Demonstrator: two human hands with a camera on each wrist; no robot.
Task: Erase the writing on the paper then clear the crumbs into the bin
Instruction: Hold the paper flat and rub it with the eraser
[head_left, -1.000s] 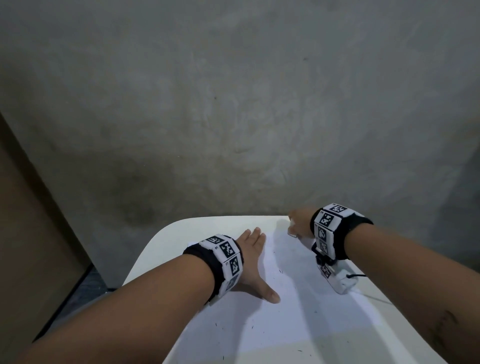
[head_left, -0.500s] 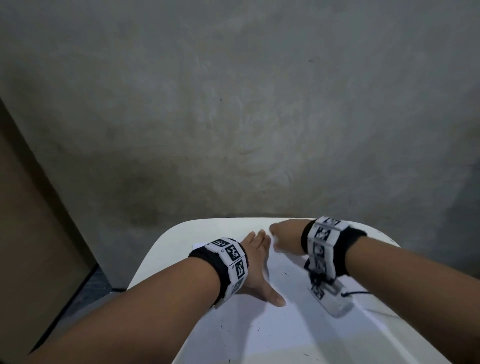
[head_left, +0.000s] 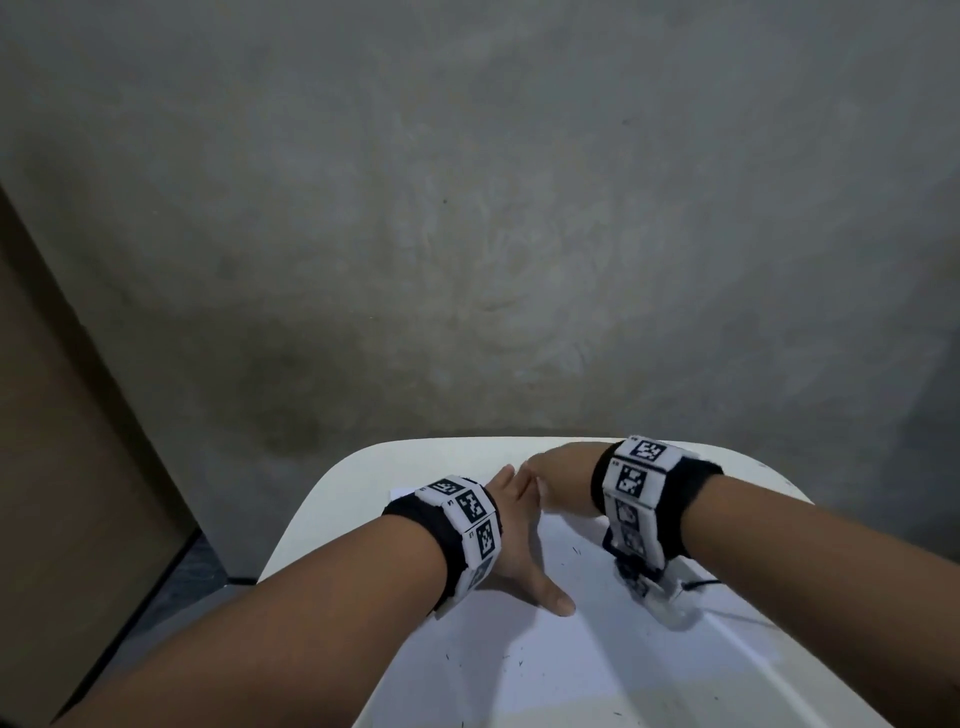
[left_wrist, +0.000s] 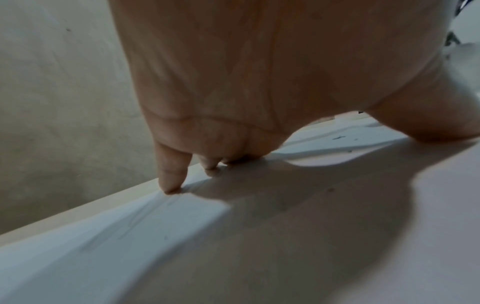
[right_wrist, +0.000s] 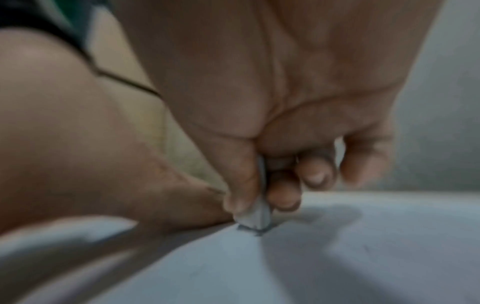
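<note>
White paper (head_left: 597, 649) lies on the table (head_left: 332, 499). Left hand (head_left: 514, 540) presses it, fingers straight. Right hand (right_wrist: 272, 123) pinches an eraser (right_wrist: 255, 218) against the sheet.

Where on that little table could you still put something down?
The near paper below the left hand lies bare but for crumbs. Bare table rims the left. The far edge is crowded: the right hand pinches the eraser.

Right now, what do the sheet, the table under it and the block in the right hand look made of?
Sheet: thin matte white paper; it wrinkles beside the left hand's fingertips.
Table: smooth cream top with rounded corners, probably plastic or laminate.
Block: small whitish eraser, likely rubber or vinyl, pinched by the right hand; blur hides its finish.
</note>
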